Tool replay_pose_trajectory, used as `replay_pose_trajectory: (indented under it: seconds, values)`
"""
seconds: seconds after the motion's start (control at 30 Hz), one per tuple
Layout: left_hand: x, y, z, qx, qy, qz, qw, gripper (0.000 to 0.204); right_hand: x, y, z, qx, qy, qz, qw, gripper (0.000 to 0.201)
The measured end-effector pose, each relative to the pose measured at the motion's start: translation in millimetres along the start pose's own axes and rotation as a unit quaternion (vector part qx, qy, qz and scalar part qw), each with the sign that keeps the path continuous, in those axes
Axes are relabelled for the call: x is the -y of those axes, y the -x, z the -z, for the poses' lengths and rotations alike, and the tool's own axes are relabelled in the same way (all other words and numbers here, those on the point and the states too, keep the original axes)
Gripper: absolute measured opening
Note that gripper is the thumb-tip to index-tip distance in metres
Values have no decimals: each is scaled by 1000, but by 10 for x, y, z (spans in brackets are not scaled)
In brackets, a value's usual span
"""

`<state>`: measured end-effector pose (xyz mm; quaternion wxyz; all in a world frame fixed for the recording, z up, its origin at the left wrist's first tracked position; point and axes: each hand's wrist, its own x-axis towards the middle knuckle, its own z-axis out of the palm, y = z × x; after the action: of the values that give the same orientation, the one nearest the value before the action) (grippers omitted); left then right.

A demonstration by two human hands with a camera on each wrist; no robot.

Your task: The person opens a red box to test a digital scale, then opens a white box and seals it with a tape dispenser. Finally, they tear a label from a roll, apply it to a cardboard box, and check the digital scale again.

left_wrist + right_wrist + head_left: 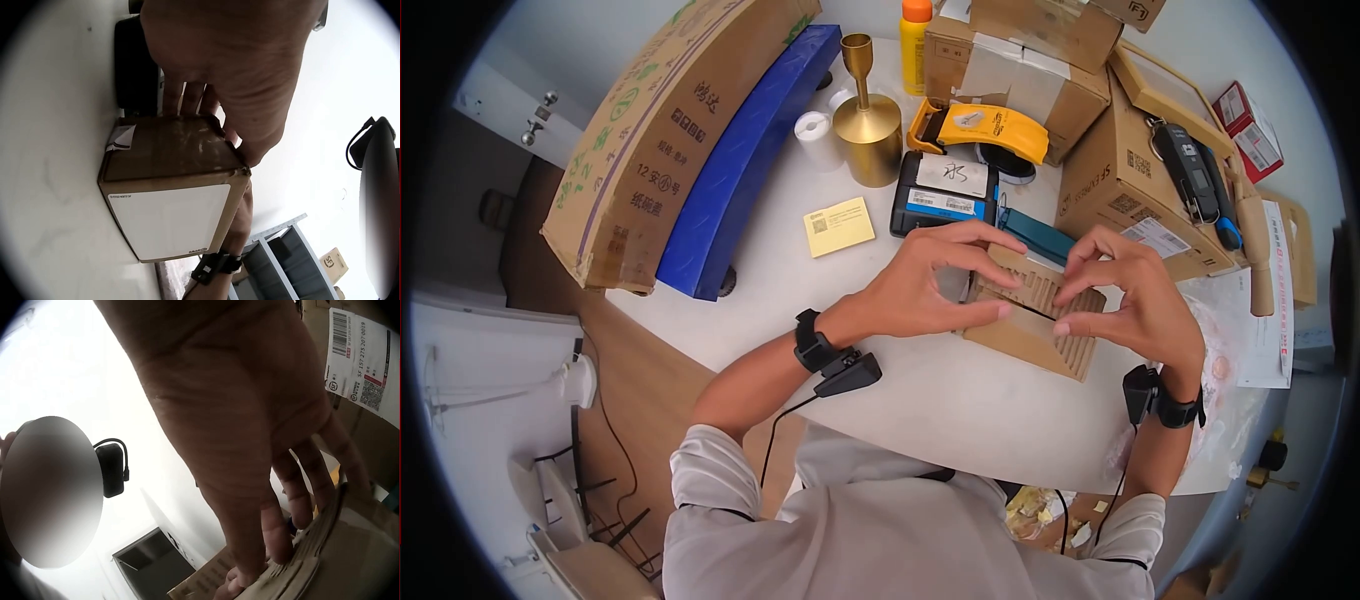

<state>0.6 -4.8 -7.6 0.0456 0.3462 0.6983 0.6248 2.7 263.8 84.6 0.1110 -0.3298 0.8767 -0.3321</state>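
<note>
A small brown cardboard box (1015,340) stands on the table in front of me, ridged cardboard along its top and a dark slit across the middle. My left hand (920,280) grips its left side, thumb on the near part and fingers over the far part. From the right, my right hand (1135,295) pinches the top beside the slit with bent fingers and thumb. The left wrist view shows a white label (172,222) on one face of the box. Layered cardboard edges (306,556) lie under the right fingertips in the right wrist view.
Behind the box are a black-and-blue case (945,190), a yellow tool (995,130) and a gold goblet-shaped object (868,130). Yellow sticky notes (840,228) lie left. Larger cartons (1135,180) stand back right; a long carton (670,130) and blue piece (750,160) stand left.
</note>
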Motion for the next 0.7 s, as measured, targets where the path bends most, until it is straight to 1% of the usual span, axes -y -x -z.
replay_pose_trajectory:
  seconds: [0.17,0.23,0.27,0.33,0.43,0.47,0.53,0.57,0.63,0.67,0.7]
  values:
    - [56,-6,-37,9,17,1,1000,20,46,12,-48,-9,32,-24,999,26]
    - [83,-4,-37,8,9,-12,1000,17,16,8,-72,-20,25,-7,999,26]
    - [74,-4,-32,13,13,-15,1000,17,11,2,-67,-24,28,-12,999,26]
    - [43,-1,-38,10,27,24,999,14,1,2,-49,-6,15,-10,1000,27]
    - [60,2,-54,6,23,6,1000,13,-17,7,-25,-1,7,-3,1000,26]
    - [58,9,-42,2,13,11,1000,13,2,-2,-12,0,2,6,1000,26]
    - [55,-1,-48,7,2,-10,1000,13,77,-6,-4,-18,18,-3,1000,34]
    - [49,6,-44,0,-7,-5,1000,13,102,-39,-56,-15,12,8,1000,34]
    - [48,8,-58,7,35,8,999,12,145,-78,-142,-70,-28,21,997,49]
    - [62,12,-67,1,44,2,999,9,125,-99,-195,-68,-31,27,997,49]
    - [67,15,-70,-3,40,4,999,9,70,-118,-273,-69,-11,28,997,55]
